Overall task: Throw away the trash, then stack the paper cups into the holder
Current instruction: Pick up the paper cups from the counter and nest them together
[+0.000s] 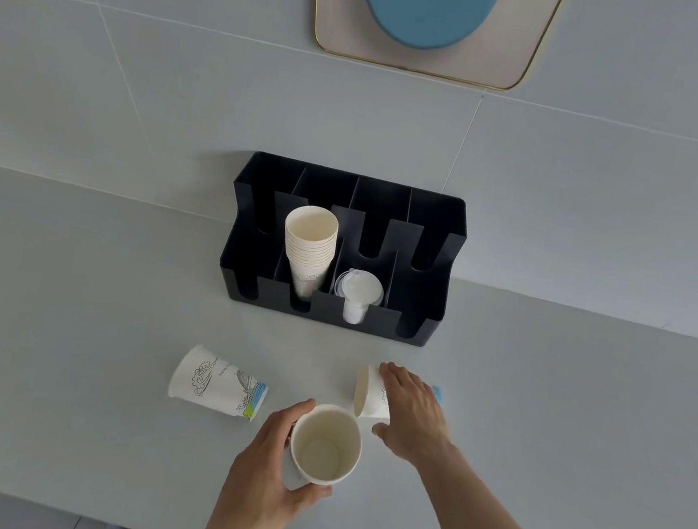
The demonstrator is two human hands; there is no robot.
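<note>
Head camera, looking down at a pale counter (62,313). The left hand (265,467) grips an upright paper cup (326,445). The right hand (411,412) closes over a second cup (369,395) lying on its side. A third cup (218,382) lies loose to the left. The black holder (426,275) behind holds one cup stack (309,245) and some clear lids (359,288). Squeezing hard could crush a rim; a crooked nesting could jam.

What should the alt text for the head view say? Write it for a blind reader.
A left hand holds an upright paper cup while the right hand grips a tipped cup on a grey counter. A third cup lies sideways; behind, a black holder contains stacked cups.
</note>
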